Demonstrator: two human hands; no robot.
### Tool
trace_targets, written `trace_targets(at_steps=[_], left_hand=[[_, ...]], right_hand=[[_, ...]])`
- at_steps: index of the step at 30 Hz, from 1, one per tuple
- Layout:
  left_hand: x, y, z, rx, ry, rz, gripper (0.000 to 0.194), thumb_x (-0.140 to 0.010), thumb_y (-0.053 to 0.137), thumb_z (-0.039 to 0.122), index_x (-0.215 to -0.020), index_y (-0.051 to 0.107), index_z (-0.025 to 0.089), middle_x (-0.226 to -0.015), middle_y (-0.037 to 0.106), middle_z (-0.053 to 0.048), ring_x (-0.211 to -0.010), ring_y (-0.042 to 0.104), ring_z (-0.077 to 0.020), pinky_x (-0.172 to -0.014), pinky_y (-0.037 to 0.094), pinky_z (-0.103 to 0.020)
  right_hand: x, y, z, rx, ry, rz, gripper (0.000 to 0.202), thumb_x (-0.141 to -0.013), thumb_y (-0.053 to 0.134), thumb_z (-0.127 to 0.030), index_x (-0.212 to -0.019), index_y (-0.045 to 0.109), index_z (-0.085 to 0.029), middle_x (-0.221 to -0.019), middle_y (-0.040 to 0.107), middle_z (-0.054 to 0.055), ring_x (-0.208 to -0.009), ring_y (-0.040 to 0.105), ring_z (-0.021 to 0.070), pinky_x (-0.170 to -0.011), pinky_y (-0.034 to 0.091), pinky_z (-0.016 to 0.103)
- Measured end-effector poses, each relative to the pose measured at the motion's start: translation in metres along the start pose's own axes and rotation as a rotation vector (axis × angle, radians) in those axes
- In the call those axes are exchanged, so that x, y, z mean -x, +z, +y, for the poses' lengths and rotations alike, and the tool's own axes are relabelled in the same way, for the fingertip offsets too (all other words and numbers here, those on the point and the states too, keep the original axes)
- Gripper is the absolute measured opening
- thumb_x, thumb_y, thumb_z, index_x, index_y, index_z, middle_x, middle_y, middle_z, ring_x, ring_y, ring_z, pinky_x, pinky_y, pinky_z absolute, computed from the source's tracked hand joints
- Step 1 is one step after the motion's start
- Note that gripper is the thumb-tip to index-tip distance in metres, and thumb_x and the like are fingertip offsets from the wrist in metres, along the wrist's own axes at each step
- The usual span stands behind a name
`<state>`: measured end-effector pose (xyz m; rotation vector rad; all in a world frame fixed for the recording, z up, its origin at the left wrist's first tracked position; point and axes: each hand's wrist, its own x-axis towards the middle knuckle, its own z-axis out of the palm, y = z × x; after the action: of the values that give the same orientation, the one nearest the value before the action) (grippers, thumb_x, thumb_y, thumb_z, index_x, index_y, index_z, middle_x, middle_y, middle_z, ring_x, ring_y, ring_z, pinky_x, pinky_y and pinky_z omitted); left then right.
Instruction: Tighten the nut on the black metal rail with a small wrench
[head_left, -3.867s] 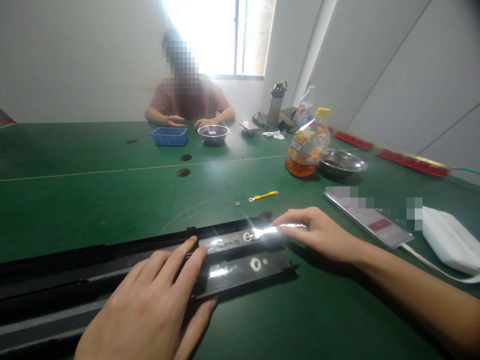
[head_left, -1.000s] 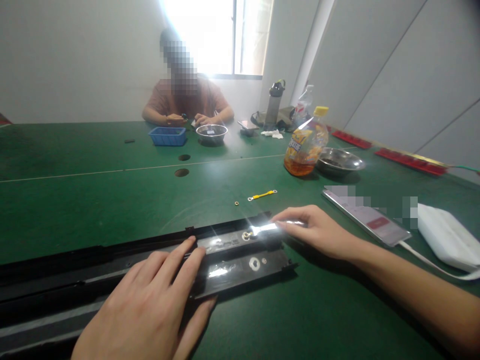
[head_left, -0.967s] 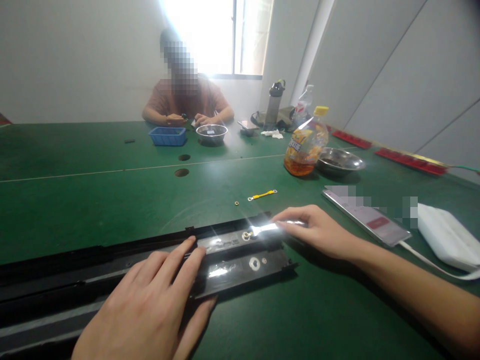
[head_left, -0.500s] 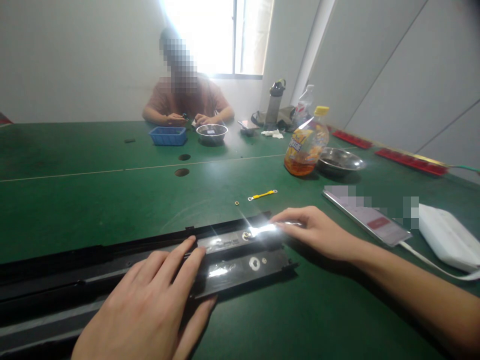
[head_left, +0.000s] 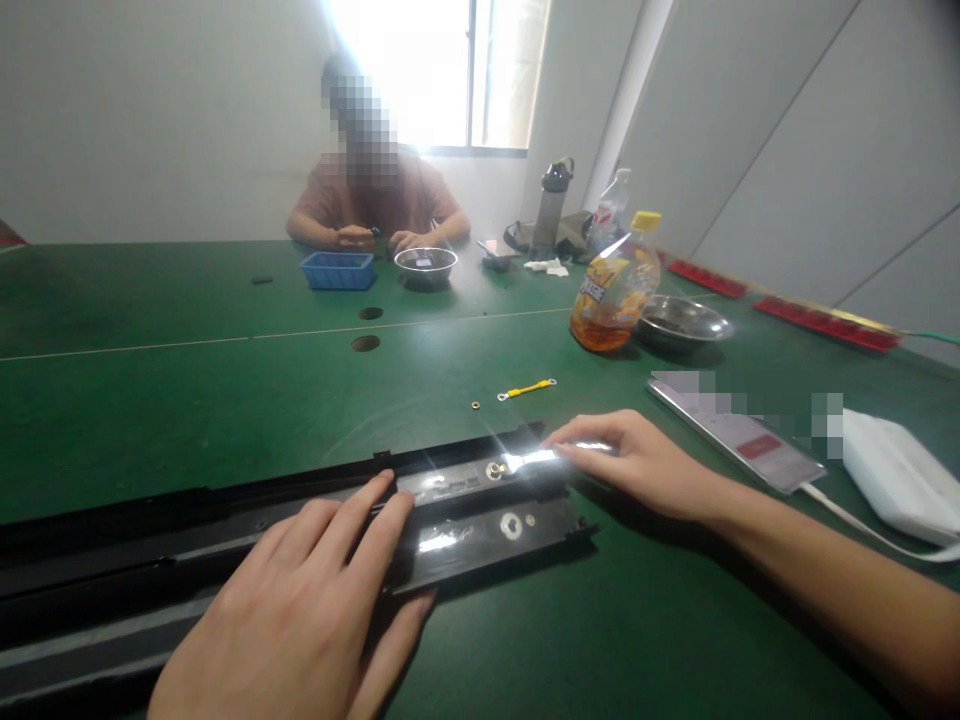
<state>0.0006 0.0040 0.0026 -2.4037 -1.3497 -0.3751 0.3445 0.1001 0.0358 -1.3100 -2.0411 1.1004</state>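
Observation:
A long black metal rail (head_left: 457, 560) with smooth, shiny channels lies across the table from the left. My left hand (head_left: 300, 590) grips it, fingers over the top and thumb at the near edge. Between thumb and fingers my right hand (head_left: 626, 455) pinches a shiny metal wrench (head_left: 536, 457), laid flat along the far channel. The wrench's head is at a small nut (head_left: 493, 471) on a stud there; whether it sits around the nut or just beside it I cannot tell. In the near channel are a pale ring-shaped spot (head_left: 511, 526) and a smaller one beside it.
Beyond the rail lie a yellow cable with ring lugs (head_left: 528, 390) and a small brass-coloured nut (head_left: 475, 406). A drink bottle (head_left: 611, 290), a steel bowl (head_left: 686, 325) and a phone (head_left: 739, 435) with a white cable stand right. Across the table a person sits behind a blue bin (head_left: 337, 272).

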Motion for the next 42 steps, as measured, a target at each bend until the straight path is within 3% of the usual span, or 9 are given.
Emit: trace_targets(at_steps=[22, 33, 42], left_hand=[[-0.0006, -0.0009, 0.0007, 0.009, -0.010, 0.004, 0.066, -0.090, 0.063, 0.060, -0.146, 0.057, 0.025, -0.149, 0.065, -0.006, -0.115, 0.066, -0.0299, -0.096, 0.052, -0.047], [0.0008, -0.0009, -0.0001, 0.022, -0.011, -0.009, 0.067, -0.091, 0.063, 0.060, -0.147, 0.056, 0.025, -0.150, 0.064, -0.006, -0.116, 0.066, -0.0292, -0.096, 0.053, -0.047], [-0.0010, 0.0011, 0.0003, 0.014, 0.005, 0.032, 0.065, -0.090, 0.064, 0.057, -0.145, 0.058, 0.024, -0.147, 0.066, -0.006, -0.114, 0.066, -0.0277, -0.095, 0.052, -0.045]], right_hand=[[-0.0001, 0.0012, -0.0019, -0.002, 0.016, 0.038, 0.034, -0.094, 0.072, -0.053, -0.104, 0.087, -0.024, -0.110, 0.085, 0.008, -0.104, 0.077, 0.0323, -0.096, 0.058, 0.043], [-0.0011, 0.0011, -0.0007, -0.030, -0.001, -0.010, 0.037, -0.095, 0.071, -0.051, -0.115, 0.085, -0.024, -0.122, 0.082, 0.008, -0.111, 0.076, 0.0319, -0.101, 0.056, 0.045], [-0.0006, 0.0000, -0.0041, -0.007, 0.024, 0.000, 0.035, -0.095, 0.071, -0.052, -0.106, 0.086, -0.022, -0.112, 0.084, 0.008, -0.106, 0.076, 0.0317, -0.096, 0.056, 0.042]])
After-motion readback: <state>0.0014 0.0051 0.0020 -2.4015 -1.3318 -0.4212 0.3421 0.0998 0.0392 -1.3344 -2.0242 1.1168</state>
